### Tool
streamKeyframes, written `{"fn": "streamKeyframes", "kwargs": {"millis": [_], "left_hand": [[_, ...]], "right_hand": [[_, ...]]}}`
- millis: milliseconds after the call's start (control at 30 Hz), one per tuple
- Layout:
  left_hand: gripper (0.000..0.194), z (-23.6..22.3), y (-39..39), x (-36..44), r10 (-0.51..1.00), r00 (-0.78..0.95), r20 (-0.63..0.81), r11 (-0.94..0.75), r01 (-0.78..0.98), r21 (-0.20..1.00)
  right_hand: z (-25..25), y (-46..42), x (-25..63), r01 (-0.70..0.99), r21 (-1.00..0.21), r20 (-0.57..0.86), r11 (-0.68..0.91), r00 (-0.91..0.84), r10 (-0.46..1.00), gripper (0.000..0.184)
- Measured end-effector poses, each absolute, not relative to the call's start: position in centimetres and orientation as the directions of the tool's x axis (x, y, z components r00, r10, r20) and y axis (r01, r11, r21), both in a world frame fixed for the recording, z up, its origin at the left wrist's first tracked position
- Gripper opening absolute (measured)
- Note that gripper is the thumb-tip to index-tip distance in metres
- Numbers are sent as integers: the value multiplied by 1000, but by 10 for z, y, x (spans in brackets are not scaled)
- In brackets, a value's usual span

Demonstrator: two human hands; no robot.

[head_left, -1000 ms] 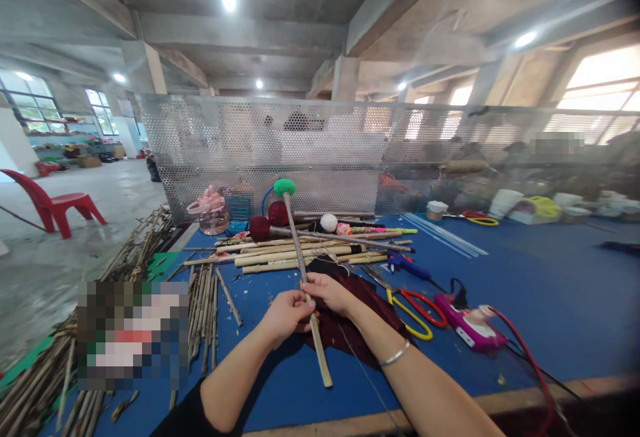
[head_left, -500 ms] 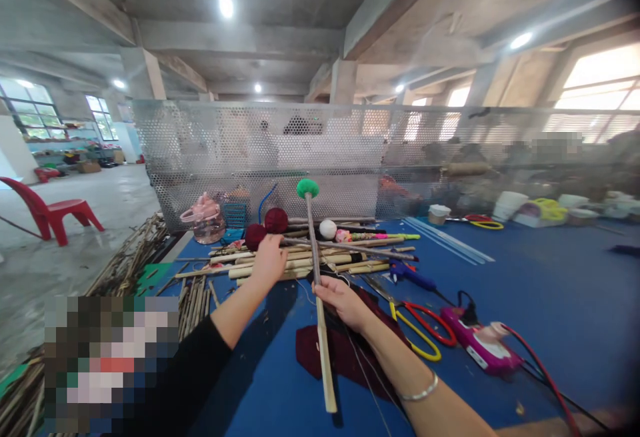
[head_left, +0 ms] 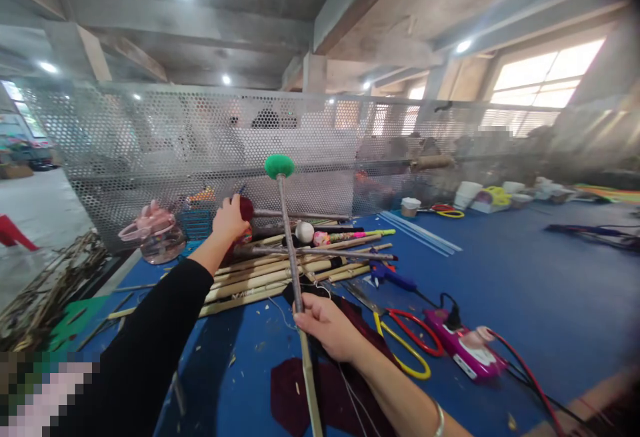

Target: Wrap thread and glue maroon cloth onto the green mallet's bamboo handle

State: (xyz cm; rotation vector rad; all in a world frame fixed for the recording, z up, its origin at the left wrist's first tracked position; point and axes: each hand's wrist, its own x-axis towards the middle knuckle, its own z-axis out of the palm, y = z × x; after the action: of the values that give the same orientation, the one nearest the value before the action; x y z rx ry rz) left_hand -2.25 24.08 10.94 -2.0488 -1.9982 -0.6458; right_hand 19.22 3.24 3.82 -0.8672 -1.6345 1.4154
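My right hand (head_left: 325, 324) is closed around the shaft of a mallet-like wooden stick with a round green head (head_left: 279, 166). The stick stands tilted up in front of me; its grey bark gives way to pale, peeled wood below my grip. My left hand (head_left: 231, 221) reaches over the stick pile, fingers bent over the dark red ball head (head_left: 245, 209) of another stick lying at the back. Its fingertips are partly hidden. A second dark red head is mostly covered by that hand, its grey shaft (head_left: 325, 252) lying across pale sticks (head_left: 265, 282).
A white ball (head_left: 305, 232) lies among the sticks. Dark maroon cloth (head_left: 290, 394), large scissors (head_left: 407, 344), a blue glue gun (head_left: 395, 275) and a purple power strip (head_left: 467, 350) are nearby. A pink-lidded jug (head_left: 157, 240) stands left, before a perforated metal screen (head_left: 200, 130).
My left hand has moved from the nearer dark red head to the farther one. My right hand still holds the green-headed stick. The view has turned right.
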Motion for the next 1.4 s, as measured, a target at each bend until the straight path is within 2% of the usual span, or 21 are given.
{"fn": "streamKeyframes", "kwargs": {"millis": [100, 167, 267, 333, 433, 500, 567, 700, 800, 867, 933, 1000, 1100, 1233, 1300, 1400], "left_hand": [[77, 114, 253, -41, 946, -94, 311, 39, 983, 180], [76, 110, 257, -49, 946, -174, 274, 118, 971, 208], [80, 101, 259, -54, 858, -289, 425, 193, 948, 255], [71, 97, 261, -54, 834, -242, 496, 140, 962, 233], [54, 97, 267, -56, 904, -83, 419, 1, 981, 193], [53, 101, 269, -59, 925, -38, 377, -46, 976, 212], [51, 105, 262, -57, 912, -51, 408, -62, 964, 258], [31, 107, 208, -31, 763, -209, 612, -125, 881, 457], [26, 94, 137, 0, 855, -200, 479, -154, 783, 603], [39, 79, 87, 16, 961, -27, 275, -166, 740, 651], [50, 64, 45, 25, 990, 133, 37, -118, 674, 729], [50, 49, 16, 26, 983, 159, -91, -30, 631, 775], [39, 31, -1, 21, 963, 192, -188, 29, 620, 784], [32, 16, 5, 21, 973, 184, -136, 15, 542, 840], [33, 14, 7, 24, 975, 190, -118, 21, 450, 893], [35, 15, 4, 25, 946, 266, -185, 128, 218, 967]], "right_hand": [[38, 32, 192, -3, -991, 118, 133, -475, 872, 37], [39, 31, 191, -3, -992, 115, 130, -479, 870, 37], [40, 30, 190, 0, -991, 114, 131, -490, 864, 37], [40, 29, 190, -3, -992, 109, 124, -502, 858, 38], [38, 29, 189, -14, -993, 111, 120, -510, 853, 39], [36, 31, 188, -11, -992, 113, 125, -510, 853, 40], [34, 32, 186, -3, -991, 114, 130, -508, 854, 41], [28, 35, 182, -6, -995, 92, 104, -518, 851, 42], [24, 36, 178, -20, -997, 74, 74, -505, 860, 43], [22, 37, 175, -37, -997, 83, 74, -499, 863, 43], [20, 37, 171, -23, -995, 96, 98, -500, 861, 42], [18, 37, 166, 30, -994, 73, 102, -502, 862, 40], [13, 38, 157, 82, -995, 9, 58, -499, 867, 39], [6, 42, 153, 19, -1000, 12, 25, -501, 865, 41], [6, 45, 158, -15, -1000, 12, 5, -541, 841, 41], [9, 47, 168, -2, -997, -56, -73, -628, 776, 38]]}}
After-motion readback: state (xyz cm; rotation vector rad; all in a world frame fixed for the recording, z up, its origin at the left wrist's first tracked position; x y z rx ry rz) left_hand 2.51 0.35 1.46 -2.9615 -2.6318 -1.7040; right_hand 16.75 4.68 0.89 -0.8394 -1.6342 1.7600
